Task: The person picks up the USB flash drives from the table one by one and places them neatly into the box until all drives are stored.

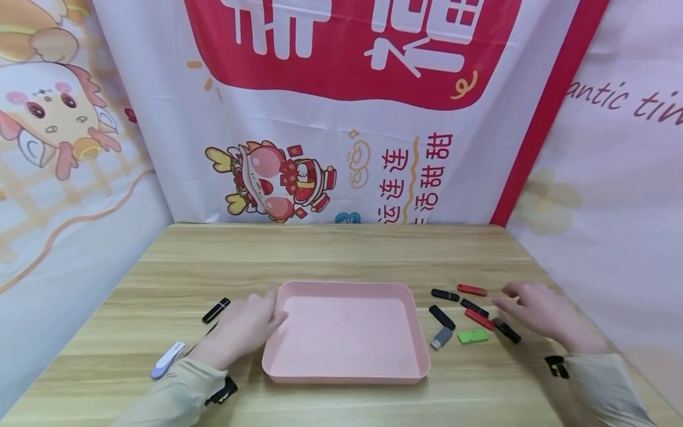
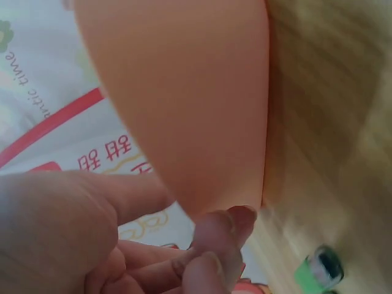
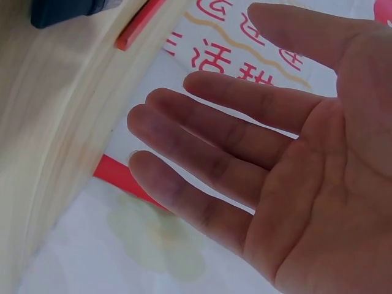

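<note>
My left hand (image 1: pixel 245 323) grips the left rim of a shallow pink tray (image 1: pixel 347 379). The left wrist view has its thumb over the rim and its fingertips (image 2: pixel 242 217) against the outer wall. To the tray's right, my right hand (image 1: pixel 546 314) hovers palm down with spread, relaxed fingers and nothing in its grasp. Nearest to it lie a black USB stick (image 1: pixel 507 330) and a red stick (image 1: pixel 479 319). A green stick (image 1: pixel 472 337), a grey USB stick (image 1: pixel 441 338), another red stick (image 1: pixel 472 290) and several black ones are scattered between that hand and the tray.
Left of the tray lie a black stick with a silver band (image 1: pixel 216 310) and a white-and-purple stick (image 1: pixel 168 359). A dark stick there is partly hidden by the left hand. Printed cloth (image 1: pixel 341 124) hangs behind and beside the wooden table (image 1: pixel 331 252).
</note>
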The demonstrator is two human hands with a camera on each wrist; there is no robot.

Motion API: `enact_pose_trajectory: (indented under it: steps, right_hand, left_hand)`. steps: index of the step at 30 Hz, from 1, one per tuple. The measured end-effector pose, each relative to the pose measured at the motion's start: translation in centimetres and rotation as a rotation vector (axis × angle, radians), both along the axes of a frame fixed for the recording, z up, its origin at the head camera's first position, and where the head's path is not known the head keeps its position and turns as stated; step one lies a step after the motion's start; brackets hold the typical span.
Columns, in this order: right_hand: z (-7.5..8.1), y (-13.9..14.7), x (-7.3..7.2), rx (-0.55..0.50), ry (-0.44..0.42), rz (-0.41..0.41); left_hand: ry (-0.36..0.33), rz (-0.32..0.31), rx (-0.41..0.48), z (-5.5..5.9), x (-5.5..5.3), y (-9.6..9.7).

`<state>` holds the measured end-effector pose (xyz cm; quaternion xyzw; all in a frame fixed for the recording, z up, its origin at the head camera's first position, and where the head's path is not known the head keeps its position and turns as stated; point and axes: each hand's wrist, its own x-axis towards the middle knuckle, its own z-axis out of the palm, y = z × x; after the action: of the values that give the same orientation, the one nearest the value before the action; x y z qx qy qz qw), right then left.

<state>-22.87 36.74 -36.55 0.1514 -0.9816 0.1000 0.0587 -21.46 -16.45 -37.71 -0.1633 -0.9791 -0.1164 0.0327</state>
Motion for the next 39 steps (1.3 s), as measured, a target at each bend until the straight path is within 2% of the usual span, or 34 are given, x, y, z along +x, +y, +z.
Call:
enact_pose_trajectory:
  steps: [3,12,24,30,39]
  right_hand:
    - [0.1,0.2,0.2,-0.012,-0.012,-0.008]
    - [-0.9,1.0,0.4,-0.003,-0.025,0.009]
    - [-0.7,1.7,0.5,0.023,-0.098,-0.053]
    - [-0.9,1.6,0.4,0.018,-0.12,-0.038]
    - [-1.8,1.7,0.3,0.004,-0.179,-0.034]
  left_hand:
    - [0.021,0.003,0.015,-0.3,0.1,0.3]
    - [0.012,0.022,0.052,-0.7,0.4,0.9]
    - [0.017,0.02,0.062,-1.1,0.1,0.8]
    - [-0.004,0.022,0.081,-1.0,0.2,0.8]
    - [0.007,0.015,0.09,-0.7,0.4,0.8]
